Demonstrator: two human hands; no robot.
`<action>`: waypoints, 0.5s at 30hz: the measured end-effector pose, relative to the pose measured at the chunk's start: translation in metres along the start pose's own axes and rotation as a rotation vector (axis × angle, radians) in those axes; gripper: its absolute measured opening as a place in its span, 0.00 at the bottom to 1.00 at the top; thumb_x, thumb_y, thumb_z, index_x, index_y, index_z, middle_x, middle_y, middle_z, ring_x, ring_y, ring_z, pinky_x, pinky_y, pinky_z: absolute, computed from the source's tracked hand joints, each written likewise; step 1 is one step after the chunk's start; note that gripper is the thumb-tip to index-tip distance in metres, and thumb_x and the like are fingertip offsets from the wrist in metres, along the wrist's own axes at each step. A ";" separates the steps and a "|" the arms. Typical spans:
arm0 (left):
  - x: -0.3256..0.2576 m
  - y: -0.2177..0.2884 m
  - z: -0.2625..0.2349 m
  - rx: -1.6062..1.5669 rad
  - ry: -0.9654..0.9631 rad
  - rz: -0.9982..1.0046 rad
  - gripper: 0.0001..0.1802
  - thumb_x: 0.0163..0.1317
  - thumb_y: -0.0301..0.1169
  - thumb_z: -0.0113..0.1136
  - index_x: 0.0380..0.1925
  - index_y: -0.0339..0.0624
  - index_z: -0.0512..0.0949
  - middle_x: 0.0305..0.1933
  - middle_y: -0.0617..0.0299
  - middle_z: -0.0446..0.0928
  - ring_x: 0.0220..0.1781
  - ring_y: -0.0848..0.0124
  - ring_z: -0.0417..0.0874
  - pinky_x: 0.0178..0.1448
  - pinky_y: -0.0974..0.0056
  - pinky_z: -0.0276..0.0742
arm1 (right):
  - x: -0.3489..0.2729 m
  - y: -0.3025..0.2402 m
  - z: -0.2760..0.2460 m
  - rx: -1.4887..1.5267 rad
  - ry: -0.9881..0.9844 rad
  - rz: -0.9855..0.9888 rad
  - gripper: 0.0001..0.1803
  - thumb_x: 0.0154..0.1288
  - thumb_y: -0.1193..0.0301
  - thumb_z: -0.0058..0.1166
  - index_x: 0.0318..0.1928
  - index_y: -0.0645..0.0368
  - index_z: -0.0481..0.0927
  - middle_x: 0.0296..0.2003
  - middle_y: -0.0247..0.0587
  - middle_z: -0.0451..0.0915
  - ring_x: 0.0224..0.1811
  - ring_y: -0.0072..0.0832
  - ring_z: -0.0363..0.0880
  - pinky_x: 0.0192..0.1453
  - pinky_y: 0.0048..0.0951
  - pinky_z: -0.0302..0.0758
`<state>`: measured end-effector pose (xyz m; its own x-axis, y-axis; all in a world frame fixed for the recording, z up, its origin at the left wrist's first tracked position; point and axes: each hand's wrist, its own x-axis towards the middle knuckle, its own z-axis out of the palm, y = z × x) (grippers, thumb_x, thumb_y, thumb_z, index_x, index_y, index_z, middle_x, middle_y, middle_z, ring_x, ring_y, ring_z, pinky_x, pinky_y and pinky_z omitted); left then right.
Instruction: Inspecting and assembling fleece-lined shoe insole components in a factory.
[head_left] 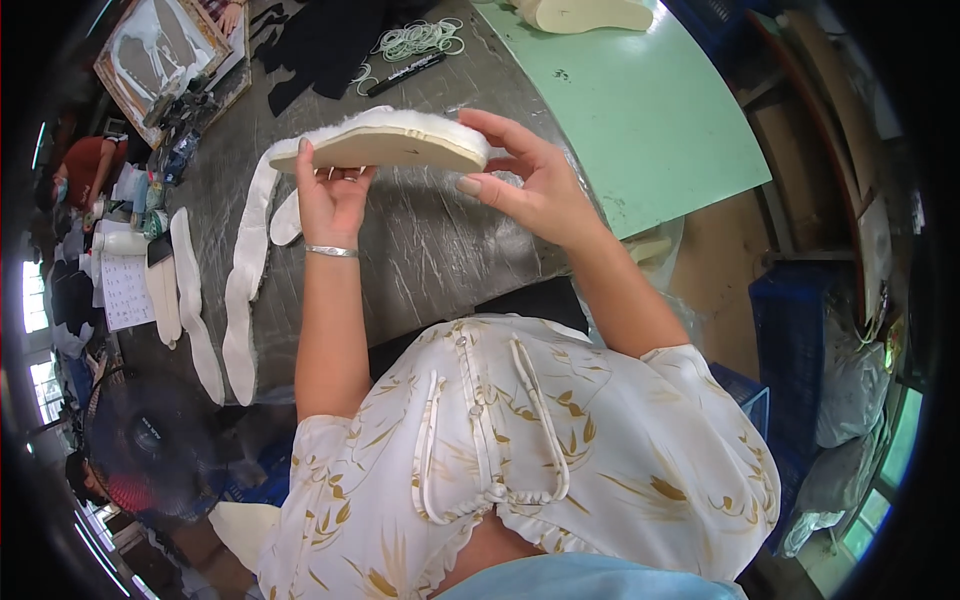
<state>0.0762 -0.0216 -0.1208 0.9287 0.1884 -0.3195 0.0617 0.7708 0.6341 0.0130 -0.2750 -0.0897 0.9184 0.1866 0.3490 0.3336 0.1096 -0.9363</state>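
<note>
Above the dark table I hold a shoe insole (400,150), with a smooth cream underside towards me and a fluffy white layer on its far side. My left hand (334,205) grips its left part, thumb against the near face and the other fingers partly hidden beneath. At the right end my right hand (535,190) curves around the tip, fingertips on the fluffy edge and thumb below it. Just left of my left hand lies a long white wavy-edged piece (243,290); a small pale rounded piece (286,220) is next to it.
A green board (630,120) covers the table's right side, bearing pale sole shapes (590,14) at the far end. Cord loops (420,40), a black marker (407,74) and black cloth (320,45) lie farther back. A fan (150,440) stands at the left; blue crates (790,340) stand right.
</note>
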 end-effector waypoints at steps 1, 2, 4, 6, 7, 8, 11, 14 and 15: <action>-0.001 0.000 0.000 0.005 -0.018 -0.003 0.32 0.60 0.46 0.69 0.52 0.36 0.66 0.51 0.54 0.67 0.52 0.62 0.72 0.66 0.41 0.70 | -0.001 -0.002 0.001 -0.041 0.005 0.013 0.27 0.63 0.70 0.65 0.62 0.61 0.75 0.54 0.38 0.79 0.54 0.24 0.77 0.57 0.28 0.77; -0.003 0.001 0.001 0.008 -0.035 -0.004 0.31 0.60 0.46 0.69 0.52 0.37 0.67 0.51 0.55 0.67 0.52 0.63 0.72 0.65 0.42 0.71 | -0.001 -0.003 0.003 -0.074 0.002 -0.010 0.25 0.63 0.70 0.65 0.60 0.61 0.77 0.52 0.37 0.80 0.52 0.23 0.78 0.56 0.28 0.77; -0.007 0.001 0.002 0.020 -0.051 0.015 0.29 0.60 0.46 0.68 0.50 0.40 0.68 0.51 0.56 0.68 0.52 0.64 0.72 0.64 0.43 0.71 | 0.001 -0.003 0.005 -0.038 0.046 0.014 0.18 0.65 0.73 0.63 0.55 0.62 0.80 0.50 0.37 0.81 0.50 0.22 0.78 0.56 0.26 0.76; -0.012 0.005 0.003 0.027 -0.076 0.040 0.27 0.61 0.46 0.67 0.50 0.42 0.69 0.51 0.56 0.68 0.52 0.64 0.73 0.63 0.43 0.72 | 0.000 -0.003 0.007 0.035 0.105 0.029 0.13 0.66 0.72 0.63 0.49 0.62 0.84 0.42 0.34 0.84 0.42 0.19 0.80 0.48 0.23 0.77; -0.015 0.007 0.004 0.022 -0.062 0.046 0.27 0.61 0.46 0.67 0.50 0.42 0.69 0.51 0.56 0.68 0.52 0.64 0.73 0.63 0.43 0.72 | -0.001 -0.003 0.006 0.049 0.100 0.047 0.12 0.66 0.72 0.62 0.49 0.62 0.84 0.41 0.34 0.84 0.42 0.18 0.79 0.47 0.23 0.77; -0.018 0.009 0.006 0.027 -0.061 0.078 0.25 0.61 0.45 0.67 0.49 0.40 0.71 0.50 0.56 0.70 0.51 0.64 0.74 0.64 0.43 0.72 | -0.002 -0.003 0.005 0.063 0.103 0.069 0.12 0.67 0.72 0.62 0.49 0.62 0.84 0.41 0.33 0.84 0.41 0.18 0.79 0.47 0.23 0.77; -0.025 0.016 0.009 0.034 -0.085 0.138 0.22 0.61 0.44 0.66 0.45 0.41 0.74 0.48 0.57 0.74 0.50 0.64 0.76 0.64 0.44 0.72 | -0.007 -0.001 0.002 0.112 0.088 0.099 0.11 0.67 0.74 0.62 0.49 0.62 0.84 0.38 0.31 0.84 0.40 0.15 0.78 0.45 0.20 0.75; -0.031 0.020 0.013 0.045 -0.117 0.177 0.16 0.63 0.44 0.65 0.40 0.45 0.77 0.44 0.60 0.78 0.50 0.65 0.77 0.63 0.44 0.73 | -0.010 0.003 0.000 0.166 0.112 0.125 0.11 0.67 0.74 0.62 0.48 0.62 0.84 0.38 0.30 0.84 0.38 0.14 0.77 0.44 0.18 0.74; -0.033 0.021 0.013 0.051 -0.134 0.193 0.16 0.63 0.44 0.64 0.40 0.46 0.77 0.44 0.61 0.78 0.50 0.65 0.77 0.63 0.44 0.73 | -0.010 0.004 -0.002 0.136 0.113 0.126 0.10 0.67 0.75 0.61 0.48 0.63 0.84 0.37 0.30 0.84 0.38 0.13 0.76 0.44 0.18 0.73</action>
<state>0.0519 -0.0196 -0.0873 0.9651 0.2442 -0.0941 -0.1068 0.6958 0.7103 0.0055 -0.2781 -0.0972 0.9717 0.0971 0.2155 0.1896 0.2247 -0.9558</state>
